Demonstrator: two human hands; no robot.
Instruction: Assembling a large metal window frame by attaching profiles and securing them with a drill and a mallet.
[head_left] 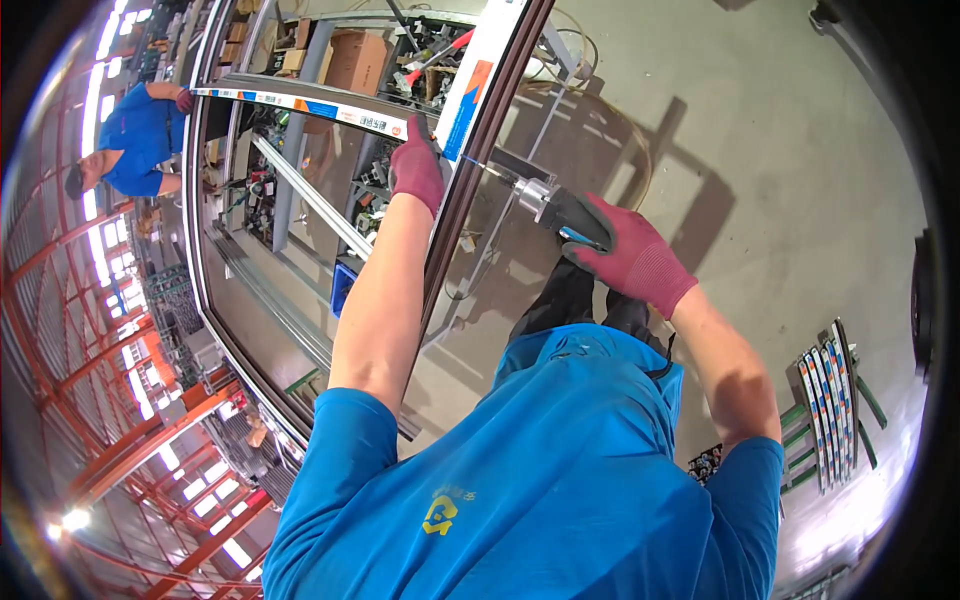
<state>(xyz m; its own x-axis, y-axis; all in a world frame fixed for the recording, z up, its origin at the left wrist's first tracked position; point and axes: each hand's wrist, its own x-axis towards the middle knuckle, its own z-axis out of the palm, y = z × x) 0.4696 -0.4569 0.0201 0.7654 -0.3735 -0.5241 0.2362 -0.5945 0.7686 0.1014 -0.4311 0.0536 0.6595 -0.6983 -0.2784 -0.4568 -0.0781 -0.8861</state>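
My right hand [637,255], in a maroon glove with a dark palm, is closed around the grip of a cordless drill [540,203]. Its bit points left and meets the outer side of a dark metal frame's side rail [468,215]. Across the rail, my left hand [416,168], gloved alike, grips the near end of a crossbar [300,105], where it joins the rail. Some of the left fingers are hidden behind the bar. White film with blue and orange patches covers the faces of both profiles.
A co-worker [140,140] in blue stands at the crossbar's far end with a gloved hand on the frame. Below the frame are racks, a cardboard box [356,62], a red-handled tool [440,55] and a blue bin [343,287]. Wrapped profiles [828,410] lie on a green stand at right.
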